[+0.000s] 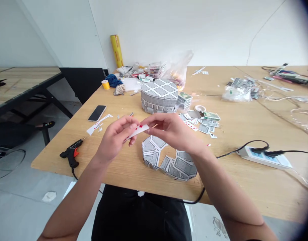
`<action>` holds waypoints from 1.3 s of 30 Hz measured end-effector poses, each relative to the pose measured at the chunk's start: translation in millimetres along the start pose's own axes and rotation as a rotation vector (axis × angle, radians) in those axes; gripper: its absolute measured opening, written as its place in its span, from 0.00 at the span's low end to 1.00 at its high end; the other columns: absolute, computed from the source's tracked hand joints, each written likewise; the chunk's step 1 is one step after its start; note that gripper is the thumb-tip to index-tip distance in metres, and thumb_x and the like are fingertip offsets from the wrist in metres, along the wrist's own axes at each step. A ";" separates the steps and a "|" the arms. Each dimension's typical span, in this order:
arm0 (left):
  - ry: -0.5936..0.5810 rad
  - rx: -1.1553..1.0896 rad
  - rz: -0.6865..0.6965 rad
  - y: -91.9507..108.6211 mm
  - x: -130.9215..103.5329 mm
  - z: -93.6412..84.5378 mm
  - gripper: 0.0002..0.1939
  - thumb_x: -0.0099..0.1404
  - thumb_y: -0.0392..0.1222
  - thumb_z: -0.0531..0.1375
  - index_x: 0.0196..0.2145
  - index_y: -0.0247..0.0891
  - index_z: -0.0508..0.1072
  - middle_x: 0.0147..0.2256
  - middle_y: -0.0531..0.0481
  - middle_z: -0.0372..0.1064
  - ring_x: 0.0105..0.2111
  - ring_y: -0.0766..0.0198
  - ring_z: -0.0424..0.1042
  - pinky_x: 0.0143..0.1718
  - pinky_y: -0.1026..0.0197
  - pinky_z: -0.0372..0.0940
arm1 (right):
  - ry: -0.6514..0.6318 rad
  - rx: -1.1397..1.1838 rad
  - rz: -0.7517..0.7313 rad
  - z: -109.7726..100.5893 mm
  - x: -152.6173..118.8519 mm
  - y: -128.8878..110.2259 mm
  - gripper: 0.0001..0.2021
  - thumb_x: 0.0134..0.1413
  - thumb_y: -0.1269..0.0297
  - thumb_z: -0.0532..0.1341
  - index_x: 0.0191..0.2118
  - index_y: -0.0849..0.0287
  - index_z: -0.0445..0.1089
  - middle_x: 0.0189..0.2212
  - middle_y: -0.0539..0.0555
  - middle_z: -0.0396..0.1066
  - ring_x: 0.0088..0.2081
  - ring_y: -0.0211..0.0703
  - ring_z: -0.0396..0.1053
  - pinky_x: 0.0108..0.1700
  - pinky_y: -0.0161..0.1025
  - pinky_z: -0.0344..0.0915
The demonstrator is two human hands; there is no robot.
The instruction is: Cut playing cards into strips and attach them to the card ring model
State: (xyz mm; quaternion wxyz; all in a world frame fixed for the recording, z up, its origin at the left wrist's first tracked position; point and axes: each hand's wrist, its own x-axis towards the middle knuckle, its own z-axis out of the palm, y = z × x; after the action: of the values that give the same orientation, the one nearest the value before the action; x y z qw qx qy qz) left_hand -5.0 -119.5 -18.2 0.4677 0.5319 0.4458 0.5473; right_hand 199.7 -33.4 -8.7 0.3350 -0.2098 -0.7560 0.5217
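Observation:
Between my hands is a playing card [138, 131] with red diamonds, seen nearly edge-on above the table. My left hand [116, 135] pinches its left end between thumb and fingers. The fingers of my right hand [169, 130] close on its right end. Below my right hand lies a ring-like piece built from grey-backed playing cards [180, 165], with a gap at its middle; my forearm hides part of it. Behind my hands stands a round drum-shaped box [159, 95] covered in the same grey-backed cards.
A black glue gun [71, 154] lies at the left edge, near a phone [97, 113] and paper scraps [98, 124]. Loose cards [206, 127] and a tape roll [200, 108] are right of the box. A power strip [264, 157] with black cables sits at right. Plastic bags [179, 68] stand behind.

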 end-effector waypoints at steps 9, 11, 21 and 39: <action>-0.204 0.583 0.333 57.7 77.0 24.5 0.07 0.74 0.45 0.66 0.39 0.43 0.84 0.34 0.50 0.79 0.36 0.61 0.77 0.32 0.63 0.69 | 0.442 0.071 -0.045 -34.3 -5.4 -17.2 0.14 0.64 0.52 0.72 0.45 0.56 0.78 0.36 0.50 0.79 0.33 0.37 0.76 0.38 0.38 0.76; -0.227 0.531 0.314 48.8 81.1 25.8 0.05 0.73 0.43 0.66 0.38 0.43 0.82 0.34 0.51 0.80 0.34 0.62 0.78 0.32 0.63 0.71 | 0.545 0.093 -0.030 -32.7 -4.0 -16.3 0.17 0.60 0.51 0.74 0.47 0.55 0.76 0.34 0.50 0.80 0.30 0.37 0.76 0.36 0.39 0.77; -0.116 0.336 0.549 29.7 81.2 20.8 0.07 0.70 0.36 0.69 0.45 0.44 0.79 0.37 0.52 0.80 0.37 0.63 0.79 0.41 0.60 0.77 | 0.656 -0.013 -0.086 -17.5 -1.5 -13.2 0.09 0.58 0.65 0.75 0.45 0.54 0.82 0.39 0.51 0.84 0.37 0.40 0.82 0.40 0.41 0.83; 0.013 0.367 0.667 23.7 78.0 31.4 0.08 0.70 0.37 0.72 0.46 0.46 0.85 0.42 0.51 0.85 0.41 0.60 0.82 0.42 0.55 0.79 | 0.745 -0.198 -0.238 -4.4 -12.1 -21.7 0.10 0.61 0.72 0.73 0.47 0.51 0.84 0.41 0.51 0.84 0.41 0.44 0.83 0.44 0.44 0.84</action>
State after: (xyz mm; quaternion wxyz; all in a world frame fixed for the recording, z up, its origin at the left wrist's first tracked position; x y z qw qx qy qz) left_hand 25.8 -46.9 19.2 0.1580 0.7192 0.3420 0.5838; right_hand 211.8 -46.5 9.0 0.6222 -0.3269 -0.6485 0.2922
